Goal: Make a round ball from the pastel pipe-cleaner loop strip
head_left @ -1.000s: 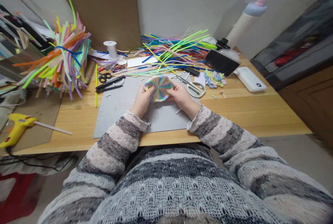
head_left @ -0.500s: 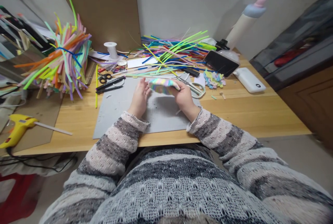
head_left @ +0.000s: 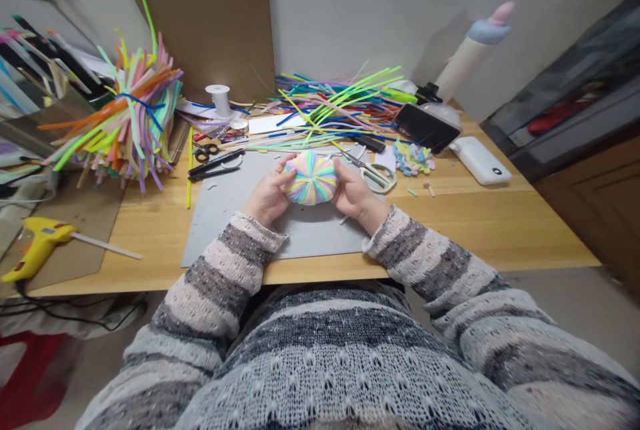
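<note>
Between my two hands is a round disc of pastel pipe cleaners (head_left: pixel 311 179), its pink, yellow, mint and purple stripes running out from the centre. The striped face is turned up toward me. My left hand (head_left: pixel 271 193) grips its left edge, with the thumb on the near face. On the opposite edge, my right hand (head_left: pixel 354 191) holds it with the fingers partly hidden behind. Below the disc lies a grey cutting mat (head_left: pixel 315 237). Scissors with pale handles (head_left: pixel 380 178) rest just beyond my right hand.
Loose pipe cleaners (head_left: pixel 345 103) pile up at the back, and a tied bundle (head_left: pixel 135 110) stands at left. A yellow glue gun (head_left: pixel 43 243) lies front left. A phone (head_left: pixel 427 127), a white power bank (head_left: pixel 481 161) and pastel scraps (head_left: pixel 413 157) sit at right. A white spool (head_left: pixel 219 102) stands behind.
The disc has turned from nearly edge-on to face me. My left hand, which was apart from it with fingers open, now grips its left edge. My right hand still holds it.
</note>
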`<act>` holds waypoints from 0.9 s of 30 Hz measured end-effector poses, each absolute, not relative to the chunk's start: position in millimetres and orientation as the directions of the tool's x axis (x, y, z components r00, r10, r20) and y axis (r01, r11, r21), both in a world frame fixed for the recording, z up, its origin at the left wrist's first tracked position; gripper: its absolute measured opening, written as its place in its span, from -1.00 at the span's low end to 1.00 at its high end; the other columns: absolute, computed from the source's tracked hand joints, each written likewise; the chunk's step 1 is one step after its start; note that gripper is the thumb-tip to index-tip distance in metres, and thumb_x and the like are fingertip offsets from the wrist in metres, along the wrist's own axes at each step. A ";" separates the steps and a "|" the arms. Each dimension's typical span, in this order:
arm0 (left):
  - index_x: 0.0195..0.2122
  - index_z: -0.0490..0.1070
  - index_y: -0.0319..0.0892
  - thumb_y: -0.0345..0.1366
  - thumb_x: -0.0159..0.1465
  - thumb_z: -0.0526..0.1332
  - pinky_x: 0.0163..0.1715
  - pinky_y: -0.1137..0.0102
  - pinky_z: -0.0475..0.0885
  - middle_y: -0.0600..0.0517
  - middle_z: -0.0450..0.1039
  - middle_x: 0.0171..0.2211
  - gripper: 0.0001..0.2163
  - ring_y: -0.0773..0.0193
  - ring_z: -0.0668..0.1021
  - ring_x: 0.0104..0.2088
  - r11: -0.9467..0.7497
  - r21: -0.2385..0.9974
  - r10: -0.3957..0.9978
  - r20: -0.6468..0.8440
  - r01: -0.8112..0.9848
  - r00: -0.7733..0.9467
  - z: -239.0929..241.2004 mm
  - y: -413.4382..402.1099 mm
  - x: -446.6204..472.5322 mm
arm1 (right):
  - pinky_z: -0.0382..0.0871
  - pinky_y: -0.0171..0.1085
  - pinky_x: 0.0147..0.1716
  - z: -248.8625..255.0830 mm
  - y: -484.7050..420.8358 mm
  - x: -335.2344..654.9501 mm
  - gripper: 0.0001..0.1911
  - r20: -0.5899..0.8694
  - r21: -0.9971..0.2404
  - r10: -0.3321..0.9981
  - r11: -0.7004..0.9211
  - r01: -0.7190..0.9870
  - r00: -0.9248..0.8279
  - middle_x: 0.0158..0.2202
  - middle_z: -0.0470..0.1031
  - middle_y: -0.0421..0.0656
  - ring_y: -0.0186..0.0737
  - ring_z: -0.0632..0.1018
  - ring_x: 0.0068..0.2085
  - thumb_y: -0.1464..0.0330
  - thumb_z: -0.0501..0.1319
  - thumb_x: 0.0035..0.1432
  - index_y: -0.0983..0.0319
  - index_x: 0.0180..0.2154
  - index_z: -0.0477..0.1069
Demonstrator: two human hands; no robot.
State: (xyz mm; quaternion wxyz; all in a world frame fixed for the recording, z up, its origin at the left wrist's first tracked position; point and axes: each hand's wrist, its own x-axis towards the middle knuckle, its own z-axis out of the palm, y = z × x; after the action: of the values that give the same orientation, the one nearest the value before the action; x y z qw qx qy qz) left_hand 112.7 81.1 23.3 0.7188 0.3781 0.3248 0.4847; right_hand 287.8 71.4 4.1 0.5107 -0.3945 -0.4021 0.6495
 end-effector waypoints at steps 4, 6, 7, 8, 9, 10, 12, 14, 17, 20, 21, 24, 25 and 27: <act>-0.10 0.47 -0.23 -0.28 0.03 0.37 0.05 0.14 0.47 -0.14 0.55 -0.03 -0.62 -0.04 0.55 0.03 0.285 0.860 0.915 -0.112 -0.424 0.387 21.6 78.2 116.8 | 0.55 -0.06 -0.12 7.2 65.1 287.3 -0.59 -0.076 -0.898 0.967 -0.172 -0.404 -0.242 -0.08 0.59 -0.05 0.00 0.59 -0.04 0.10 0.32 -0.01 0.19 -0.16 0.45; -0.17 0.50 -0.26 -0.22 0.02 0.40 0.03 0.11 0.47 -0.18 0.57 -0.08 -0.64 -0.09 0.56 0.01 0.314 0.876 0.884 -0.130 -0.366 0.448 20.5 76.5 117.9 | 0.54 -0.03 -0.10 8.4 63.6 287.2 -0.59 -0.081 -0.900 0.964 -0.180 -0.396 -0.254 -0.10 0.60 -0.03 0.02 0.59 -0.04 0.09 0.31 -0.01 0.19 -0.17 0.45; -0.19 0.52 -0.26 -0.19 0.01 0.41 0.01 0.11 0.48 -0.19 0.58 -0.10 -0.64 -0.11 0.57 0.00 0.320 0.884 0.873 -0.135 -0.341 0.469 19.8 76.0 118.0 | 0.54 -0.02 -0.09 9.0 63.4 287.2 -0.59 -0.086 -0.901 0.961 -0.187 -0.390 -0.261 -0.11 0.60 -0.02 0.02 0.58 -0.03 0.09 0.30 0.01 0.20 -0.16 0.45; -0.20 0.52 -0.26 -0.16 0.00 0.42 0.00 0.10 0.48 -0.20 0.59 -0.11 -0.63 -0.12 0.57 -0.01 0.317 0.891 0.867 -0.134 -0.324 0.480 18.9 75.8 117.9 | 0.53 -0.02 -0.08 9.5 63.2 287.2 -0.59 -0.093 -0.900 0.959 -0.196 -0.390 -0.269 -0.12 0.61 -0.02 0.03 0.58 -0.03 0.09 0.28 0.03 0.20 -0.15 0.45; -0.20 0.52 -0.26 -0.14 -0.01 0.43 -0.01 0.10 0.49 -0.20 0.59 -0.12 -0.61 -0.13 0.58 -0.02 0.308 0.898 0.867 -0.128 -0.315 0.482 18.0 76.0 117.7 | 0.53 -0.01 -0.07 10.1 63.1 287.2 -0.59 -0.100 -0.894 0.956 -0.208 -0.397 -0.276 -0.13 0.61 -0.02 0.03 0.58 -0.03 0.09 0.26 0.05 0.20 -0.13 0.46; -0.18 0.52 -0.26 -0.11 -0.01 0.43 -0.02 0.11 0.49 -0.20 0.58 -0.11 -0.58 -0.13 0.58 -0.03 0.295 0.904 0.869 -0.120 -0.308 0.481 17.0 76.4 117.4 | 0.52 -0.01 -0.06 10.7 62.7 287.1 -0.59 -0.110 -0.884 0.951 -0.226 -0.409 -0.287 -0.13 0.61 -0.02 0.03 0.58 -0.03 0.10 0.24 0.07 0.21 -0.11 0.45; -0.10 0.49 -0.26 -0.06 -0.02 0.44 -0.03 0.11 0.49 -0.22 0.56 -0.08 -0.49 -0.12 0.58 -0.03 0.257 0.919 0.885 -0.101 -0.298 0.454 15.1 77.8 116.8 | 0.53 -0.02 -0.06 11.8 61.2 286.2 -0.61 -0.135 -0.856 0.938 -0.273 -0.438 -0.320 -0.14 0.62 -0.02 0.03 0.59 -0.04 0.15 0.22 0.10 0.23 -0.08 0.45; 0.04 0.40 -0.23 0.00 0.00 0.42 -0.01 0.11 0.47 -0.21 0.51 -0.01 -0.37 -0.09 0.56 0.00 0.158 0.950 0.938 -0.059 -0.269 0.342 14.4 79.0 115.9 | 0.53 -0.04 -0.07 12.8 58.6 284.3 -0.64 -0.162 -0.825 0.921 -0.323 -0.463 -0.354 -0.14 0.62 -0.03 0.02 0.59 -0.06 0.24 0.23 0.09 0.24 -0.07 0.45; 0.19 0.28 -0.08 0.08 0.04 0.38 0.13 0.10 0.36 -0.17 0.37 0.16 -0.28 -0.05 0.43 0.16 -0.206 0.978 0.972 0.209 -0.046 0.109 17.4 78.3 113.7 | 0.54 -0.10 -0.07 15.2 54.9 281.1 -0.67 -0.159 -0.785 0.916 -0.343 -0.516 -0.367 -0.14 0.62 -0.08 -0.05 0.60 -0.09 0.36 0.25 0.05 0.24 -0.09 0.45; 0.13 0.38 -0.01 0.09 0.01 0.41 0.28 0.07 0.14 -0.10 0.25 0.27 -0.33 -0.06 0.28 0.28 -0.541 0.817 0.835 0.492 0.200 0.247 21.8 75.2 112.8 | 0.53 -0.11 -0.06 19.0 53.1 280.8 -0.72 -0.128 -0.734 0.900 -0.368 -0.570 -0.416 -0.18 0.62 -0.11 -0.09 0.60 -0.09 0.25 0.21 0.17 0.22 -0.10 0.44; 0.10 0.42 -0.02 0.08 0.02 0.40 0.30 0.08 0.10 -0.10 0.26 0.26 -0.38 -0.06 0.27 0.29 -0.572 0.793 0.811 0.507 0.211 0.293 22.4 74.2 113.6 | 0.53 -0.09 -0.05 20.0 52.9 281.4 -0.67 -0.117 -0.724 0.885 -0.387 -0.572 -0.450 -0.19 0.62 -0.10 -0.09 0.59 -0.08 0.14 0.16 0.22 0.21 -0.11 0.45; 0.04 0.48 -0.08 0.05 0.13 0.33 0.27 0.10 0.18 -0.11 0.39 0.16 -0.50 -0.04 0.37 0.22 -0.412 0.911 0.891 0.396 0.032 0.221 21.0 73.5 119.1 | 0.51 -0.03 -0.03 19.9 52.3 282.6 -0.36 -0.074 -0.752 0.850 -0.391 -0.530 -0.522 -0.15 0.61 -0.05 -0.06 0.59 -0.06 -0.15 -0.04 0.23 0.21 -0.11 0.48; 0.01 0.49 -0.10 0.06 0.17 0.28 0.22 0.11 0.24 -0.11 0.45 0.10 -0.54 -0.02 0.42 0.17 -0.283 0.954 0.937 0.298 -0.101 0.182 20.4 74.2 121.2 | 0.51 -0.02 -0.03 18.8 51.8 282.5 -0.31 -0.054 -0.787 0.850 -0.359 -0.501 -0.524 -0.11 0.60 -0.05 -0.05 0.58 -0.04 -0.19 -0.06 0.21 0.20 -0.10 0.49; -0.07 0.52 -0.13 0.10 0.27 0.13 0.11 0.12 0.37 -0.09 0.54 -0.05 -0.56 0.02 0.53 0.03 0.036 0.922 0.977 0.049 -0.386 0.206 20.7 75.9 124.8 | 0.51 -0.01 -0.03 15.7 50.1 281.7 -0.34 0.013 -0.885 0.882 -0.209 -0.415 -0.470 -0.01 0.56 -0.04 -0.05 0.57 -0.01 -0.18 -0.02 0.20 0.18 -0.07 0.50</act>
State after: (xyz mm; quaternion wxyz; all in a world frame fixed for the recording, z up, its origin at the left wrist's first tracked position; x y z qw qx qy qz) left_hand 124.8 75.9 20.7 0.6377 0.4431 0.3333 0.5347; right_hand 281.7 50.1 15.7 0.4432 -0.2616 -0.4463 0.7321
